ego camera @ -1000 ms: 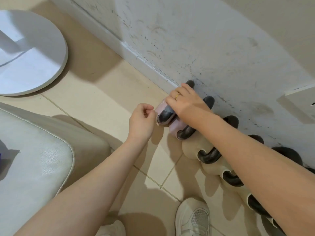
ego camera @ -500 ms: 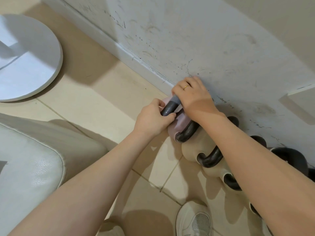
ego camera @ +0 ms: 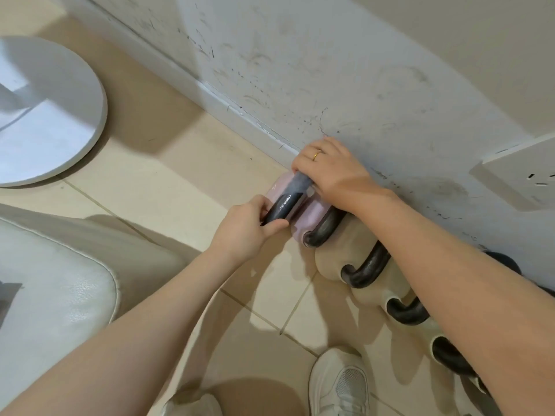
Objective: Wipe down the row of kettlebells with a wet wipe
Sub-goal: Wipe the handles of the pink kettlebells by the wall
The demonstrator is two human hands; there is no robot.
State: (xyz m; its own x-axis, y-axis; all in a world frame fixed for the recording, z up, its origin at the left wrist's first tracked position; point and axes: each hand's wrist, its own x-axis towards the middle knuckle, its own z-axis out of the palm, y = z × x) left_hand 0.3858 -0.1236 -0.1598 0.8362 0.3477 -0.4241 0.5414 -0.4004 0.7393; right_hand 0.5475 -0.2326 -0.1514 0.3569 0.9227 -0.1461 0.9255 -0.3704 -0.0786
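Observation:
A row of kettlebells with black handles stands along the wall. The first pink kettlebell [ego camera: 278, 185] is at the row's left end, with a second pink kettlebell [ego camera: 312, 212] and a beige kettlebell [ego camera: 330, 259] behind it. My left hand [ego camera: 246, 229] grips the near end of the first kettlebell's handle [ego camera: 280, 207]. My right hand [ego camera: 333, 172] grips the far end by the wall, over a thin greyish wet wipe [ego camera: 298, 184] that looks wrapped round the handle. My right forearm hides much of the row.
The scuffed wall with its skirting board [ego camera: 228, 100] lies right behind the kettlebells. A wall socket [ego camera: 516, 172] sits at the right. A white round base [ego camera: 45, 115] stands at the far left, a white cushion [ego camera: 45, 295] at the near left. My white shoe [ego camera: 339, 382] is below on the tiles.
My left hand moved from beside the first kettlebell onto its handle and took hold of the near end. My right hand slid along the handle towards the wall.

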